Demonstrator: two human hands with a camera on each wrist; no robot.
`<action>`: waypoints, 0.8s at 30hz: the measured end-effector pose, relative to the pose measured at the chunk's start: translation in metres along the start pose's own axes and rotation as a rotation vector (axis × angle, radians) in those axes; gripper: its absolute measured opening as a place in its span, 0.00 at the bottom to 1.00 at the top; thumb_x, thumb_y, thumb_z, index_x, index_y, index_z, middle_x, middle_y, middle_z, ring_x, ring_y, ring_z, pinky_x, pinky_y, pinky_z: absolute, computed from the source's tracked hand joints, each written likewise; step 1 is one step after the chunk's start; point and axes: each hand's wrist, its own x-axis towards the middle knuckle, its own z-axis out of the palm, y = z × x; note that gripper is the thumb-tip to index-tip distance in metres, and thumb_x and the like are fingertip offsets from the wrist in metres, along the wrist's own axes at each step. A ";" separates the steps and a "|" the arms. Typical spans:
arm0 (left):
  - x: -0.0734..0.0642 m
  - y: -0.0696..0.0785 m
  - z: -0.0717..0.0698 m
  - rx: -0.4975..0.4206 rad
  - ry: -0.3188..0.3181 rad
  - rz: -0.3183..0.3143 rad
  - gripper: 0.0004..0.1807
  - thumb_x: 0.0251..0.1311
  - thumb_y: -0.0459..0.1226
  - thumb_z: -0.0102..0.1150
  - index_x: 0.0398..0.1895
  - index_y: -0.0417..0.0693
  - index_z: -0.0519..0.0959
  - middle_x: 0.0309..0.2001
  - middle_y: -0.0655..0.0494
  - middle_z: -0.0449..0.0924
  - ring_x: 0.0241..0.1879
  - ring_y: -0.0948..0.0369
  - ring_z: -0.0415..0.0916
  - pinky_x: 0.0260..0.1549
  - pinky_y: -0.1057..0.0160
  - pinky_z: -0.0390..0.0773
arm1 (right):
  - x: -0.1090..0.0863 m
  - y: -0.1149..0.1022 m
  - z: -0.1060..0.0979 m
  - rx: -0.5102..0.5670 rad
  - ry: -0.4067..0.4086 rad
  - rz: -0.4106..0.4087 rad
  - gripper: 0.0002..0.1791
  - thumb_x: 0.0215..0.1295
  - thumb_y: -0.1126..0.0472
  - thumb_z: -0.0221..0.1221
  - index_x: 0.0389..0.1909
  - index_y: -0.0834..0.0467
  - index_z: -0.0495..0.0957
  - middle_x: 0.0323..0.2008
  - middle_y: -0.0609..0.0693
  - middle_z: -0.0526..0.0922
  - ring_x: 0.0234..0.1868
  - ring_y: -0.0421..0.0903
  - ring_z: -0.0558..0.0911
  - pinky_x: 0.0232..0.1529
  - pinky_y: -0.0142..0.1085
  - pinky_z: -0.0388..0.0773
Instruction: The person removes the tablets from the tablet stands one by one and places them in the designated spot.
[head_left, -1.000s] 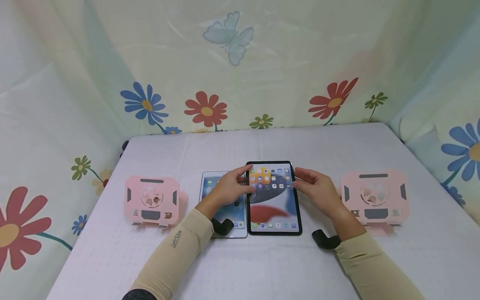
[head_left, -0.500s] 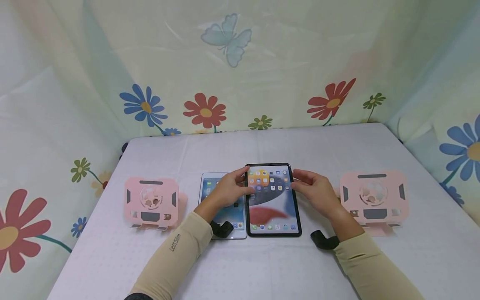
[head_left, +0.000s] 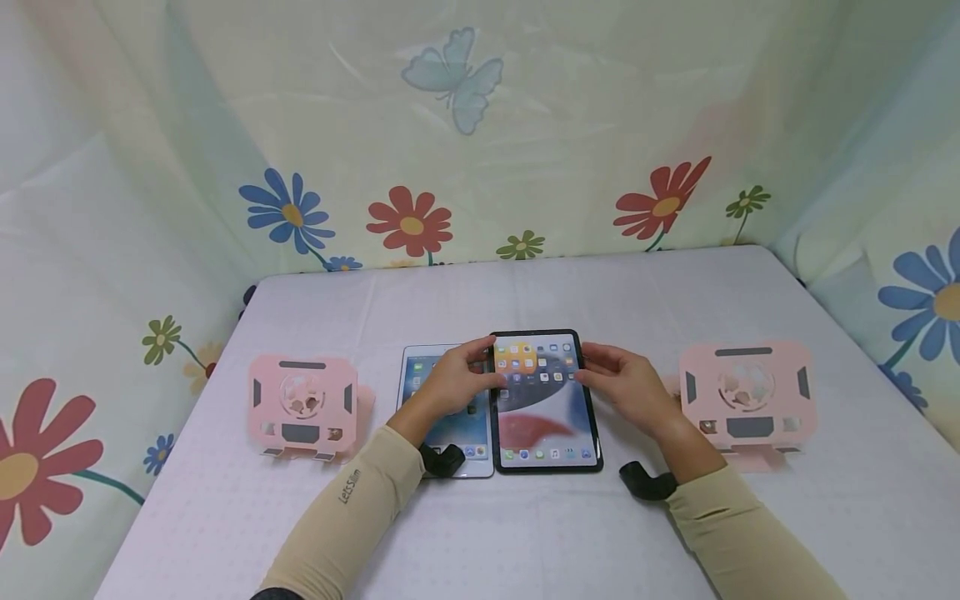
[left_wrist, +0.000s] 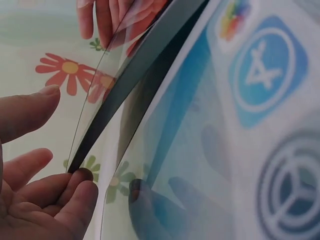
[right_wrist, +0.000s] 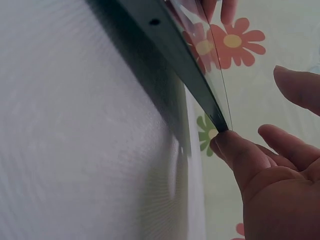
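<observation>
A black-framed tablet (head_left: pixel 543 408) with its screen lit lies partly tilted beside a white-framed tablet (head_left: pixel 453 433). My left hand (head_left: pixel 453 375) is at the black tablet's far left corner, reaching across the white tablet. My right hand (head_left: pixel 633 385) is at the far right corner. In the left wrist view, the left fingertips (left_wrist: pixel 82 177) touch the corner from below, with the thumb apart above. In the right wrist view, the right fingertips (right_wrist: pixel 225 140) support the other corner the same way. A shadowed gap shows under the tablet's edge.
Pink slotted stands with dark pads rise at either side: one left (head_left: pixel 300 404), one right (head_left: pixel 746 396). The white-covered table (head_left: pixel 555 542) carries everything. A flower-printed curtain (head_left: pixel 555 125) surrounds its back and sides. Black wrist-camera mounts (head_left: pixel 442 461) hang by the wrists.
The black tablet's far edge has come down and slightly nearer, and both hands have moved with it. The white tablet and both stands stay in place.
</observation>
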 end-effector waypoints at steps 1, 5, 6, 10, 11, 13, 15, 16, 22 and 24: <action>0.000 0.000 0.000 0.004 0.001 -0.004 0.40 0.59 0.41 0.71 0.75 0.57 0.66 0.66 0.48 0.73 0.61 0.50 0.74 0.59 0.50 0.74 | 0.000 0.000 0.000 0.005 -0.007 0.001 0.35 0.68 0.59 0.64 0.70 0.69 0.64 0.66 0.66 0.71 0.66 0.59 0.73 0.60 0.43 0.72; 0.001 -0.001 0.000 0.015 0.003 -0.006 0.39 0.59 0.42 0.71 0.75 0.57 0.67 0.66 0.49 0.73 0.61 0.50 0.73 0.59 0.50 0.74 | 0.000 0.001 0.000 0.008 -0.027 -0.004 0.36 0.68 0.58 0.64 0.71 0.70 0.63 0.67 0.67 0.70 0.66 0.60 0.72 0.60 0.43 0.72; 0.001 -0.001 0.001 0.018 0.002 -0.006 0.39 0.59 0.42 0.71 0.74 0.57 0.67 0.65 0.49 0.73 0.61 0.51 0.73 0.59 0.50 0.74 | 0.000 0.001 0.000 0.008 -0.032 -0.005 0.36 0.68 0.58 0.64 0.71 0.70 0.63 0.67 0.67 0.70 0.66 0.60 0.72 0.60 0.43 0.72; 0.002 -0.003 0.000 0.034 0.003 -0.005 0.37 0.60 0.42 0.70 0.74 0.55 0.68 0.64 0.49 0.75 0.60 0.52 0.74 0.60 0.51 0.73 | 0.000 0.004 0.000 0.011 -0.049 -0.012 0.36 0.69 0.58 0.64 0.71 0.71 0.63 0.67 0.68 0.69 0.67 0.60 0.71 0.60 0.43 0.72; 0.002 -0.003 0.000 0.041 0.003 -0.004 0.37 0.60 0.43 0.70 0.73 0.54 0.68 0.63 0.49 0.75 0.60 0.52 0.74 0.60 0.51 0.73 | 0.000 0.005 0.000 0.013 -0.054 -0.013 0.36 0.69 0.58 0.64 0.71 0.71 0.63 0.67 0.68 0.69 0.67 0.60 0.71 0.60 0.43 0.72; 0.002 -0.002 0.000 0.050 0.000 -0.005 0.36 0.61 0.43 0.69 0.73 0.53 0.69 0.63 0.49 0.75 0.60 0.52 0.74 0.60 0.52 0.73 | 0.000 0.005 0.000 0.006 -0.062 -0.012 0.37 0.69 0.57 0.64 0.71 0.70 0.62 0.67 0.68 0.69 0.67 0.60 0.71 0.60 0.43 0.72; 0.001 -0.002 0.000 0.053 -0.005 -0.007 0.36 0.62 0.44 0.68 0.73 0.52 0.69 0.63 0.48 0.75 0.60 0.52 0.74 0.61 0.52 0.72 | 0.000 0.005 0.001 -0.002 -0.067 -0.009 0.37 0.69 0.57 0.63 0.72 0.70 0.62 0.68 0.68 0.68 0.67 0.60 0.71 0.60 0.44 0.72; 0.001 -0.001 0.000 0.052 -0.006 -0.009 0.35 0.62 0.44 0.68 0.73 0.52 0.69 0.64 0.48 0.75 0.60 0.52 0.74 0.61 0.52 0.72 | 0.000 0.005 0.001 -0.003 -0.070 -0.009 0.37 0.70 0.57 0.63 0.72 0.70 0.61 0.68 0.68 0.68 0.67 0.61 0.71 0.60 0.44 0.72; 0.002 -0.001 0.001 0.044 -0.009 -0.016 0.36 0.62 0.44 0.68 0.73 0.53 0.68 0.66 0.47 0.73 0.62 0.51 0.72 0.63 0.51 0.70 | 0.000 0.006 0.002 -0.006 -0.073 0.002 0.36 0.71 0.56 0.62 0.72 0.70 0.61 0.69 0.67 0.67 0.68 0.61 0.70 0.62 0.47 0.71; 0.002 -0.002 0.002 0.046 -0.012 -0.015 0.36 0.62 0.44 0.68 0.74 0.53 0.68 0.66 0.47 0.72 0.63 0.51 0.71 0.63 0.51 0.70 | 0.001 0.007 0.003 -0.005 -0.079 0.007 0.36 0.71 0.57 0.61 0.72 0.70 0.60 0.69 0.67 0.67 0.68 0.60 0.70 0.62 0.47 0.70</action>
